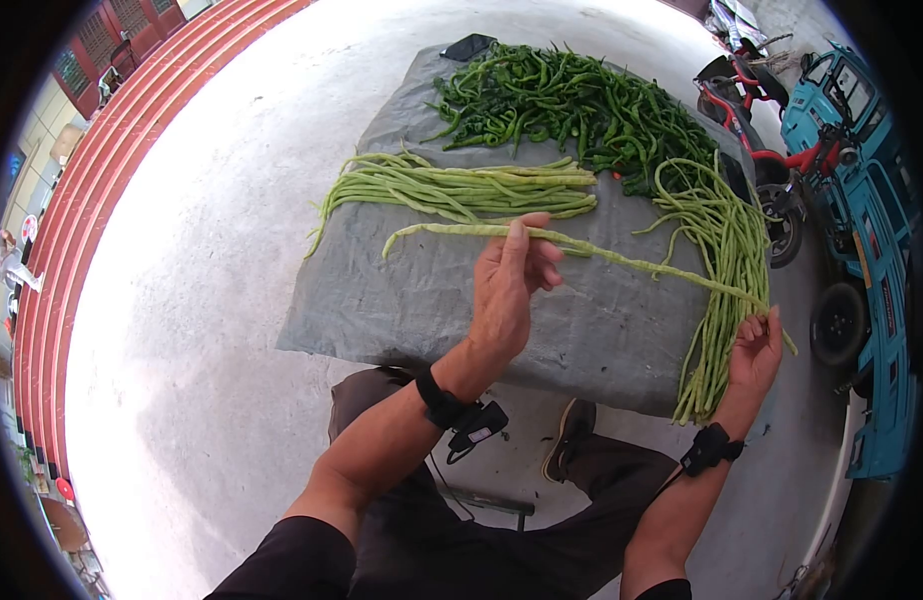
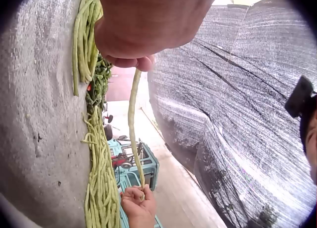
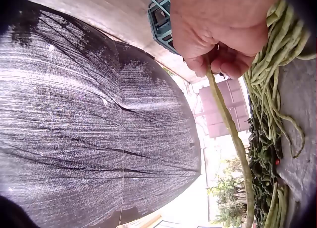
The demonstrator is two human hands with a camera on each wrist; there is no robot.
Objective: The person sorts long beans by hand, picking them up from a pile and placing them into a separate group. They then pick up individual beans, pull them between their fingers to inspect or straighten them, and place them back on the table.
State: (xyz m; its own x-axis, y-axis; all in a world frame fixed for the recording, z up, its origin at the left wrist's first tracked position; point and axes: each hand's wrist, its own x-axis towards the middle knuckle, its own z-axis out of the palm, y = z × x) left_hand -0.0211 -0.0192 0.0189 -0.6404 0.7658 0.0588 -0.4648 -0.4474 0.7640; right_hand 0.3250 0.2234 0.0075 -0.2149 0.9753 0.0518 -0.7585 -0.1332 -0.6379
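Note:
One long green bean (image 1: 642,262) is stretched across the near part of the grey-covered table (image 1: 582,345). My left hand (image 1: 512,275) pinches it between thumb and fingers, and its curved end extends to the left. Toward the other end, my right hand (image 1: 756,352) pinches the same bean; the tip pokes out past the fingers. In the right wrist view the bean (image 3: 237,144) runs down from the pinching fingers. Beneath the right hand lies a loose heap of long beans (image 1: 727,250). Beyond the left hand, a bundle of long beans (image 1: 452,187) is laid lengthwise.
A big heap of green peppers (image 1: 582,100) covers the table's far side, with a flat black object (image 1: 469,47) at its corner. A teal cargo vehicle (image 1: 867,220) and a red cycle frame (image 1: 742,110) stand to the right. Reddish steps (image 1: 112,190) rise at left.

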